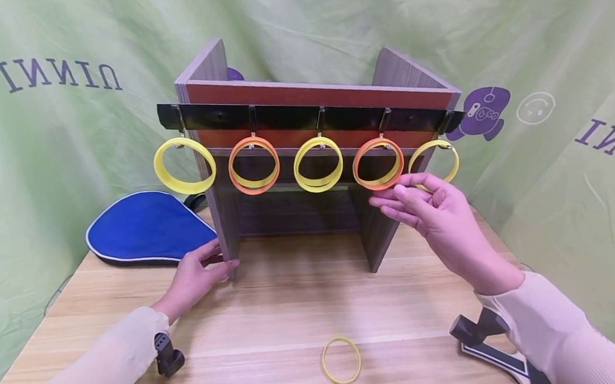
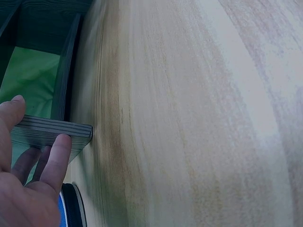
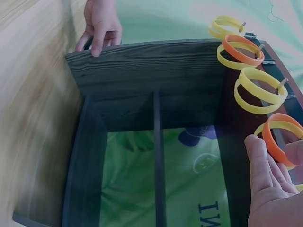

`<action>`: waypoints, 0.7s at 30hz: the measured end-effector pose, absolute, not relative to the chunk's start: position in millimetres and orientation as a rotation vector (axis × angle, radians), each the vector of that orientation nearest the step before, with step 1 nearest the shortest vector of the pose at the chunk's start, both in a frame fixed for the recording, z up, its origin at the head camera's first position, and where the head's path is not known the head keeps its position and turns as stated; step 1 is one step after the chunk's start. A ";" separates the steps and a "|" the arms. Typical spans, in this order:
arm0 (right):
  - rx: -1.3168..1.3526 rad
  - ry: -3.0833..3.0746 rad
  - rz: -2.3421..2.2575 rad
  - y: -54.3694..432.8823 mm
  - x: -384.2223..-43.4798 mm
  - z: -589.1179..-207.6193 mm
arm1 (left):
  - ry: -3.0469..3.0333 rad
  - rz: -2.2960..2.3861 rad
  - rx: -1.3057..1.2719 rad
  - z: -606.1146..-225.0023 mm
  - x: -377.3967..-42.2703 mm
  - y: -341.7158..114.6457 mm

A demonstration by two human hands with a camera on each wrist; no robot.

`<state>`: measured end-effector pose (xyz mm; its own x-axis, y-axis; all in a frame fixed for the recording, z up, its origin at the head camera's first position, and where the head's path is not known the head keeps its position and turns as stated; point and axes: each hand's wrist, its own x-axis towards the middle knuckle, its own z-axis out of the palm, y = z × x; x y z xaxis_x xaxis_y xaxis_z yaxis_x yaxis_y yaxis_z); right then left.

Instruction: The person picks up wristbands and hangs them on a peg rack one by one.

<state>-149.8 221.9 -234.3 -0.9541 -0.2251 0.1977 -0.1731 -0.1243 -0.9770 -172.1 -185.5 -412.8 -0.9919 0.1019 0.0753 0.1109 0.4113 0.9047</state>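
A grey wooden shelf unit stands on the table, with a black hook strip across its front. My left hand grips the lower front edge of its left side panel. Rings hang from the hooks: a yellow ring far left, orange and yellow together on the second, yellow rings in the middle, and another yellow ring far right. My right hand is at the fourth hook, fairly straight fingers below the orange ring, thumb beside its lower right. A yellow ring hangs with it.
One loose yellow ring lies on the table near the front. A blue paddle-shaped case lies left of the shelf unit. Partly hidden under my right sleeve is a black-and-pale object. Green fabric surrounds the table.
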 end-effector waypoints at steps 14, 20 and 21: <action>-0.607 2.264 -1.693 216.1 -145.1 -298.2 | -2.636 -1.693 -0.185 -413.5 -172.5 -185.5; -0.688 2.254 -1.446 212.9 -139.3 -332.5 | -2.629 -1.682 -0.196 -414.0 -173.1 -185.5; -0.702 2.253 -1.420 212.3 -138.0 -337.4 | -2.628 -1.684 -0.196 -414.1 -173.2 -185.5</action>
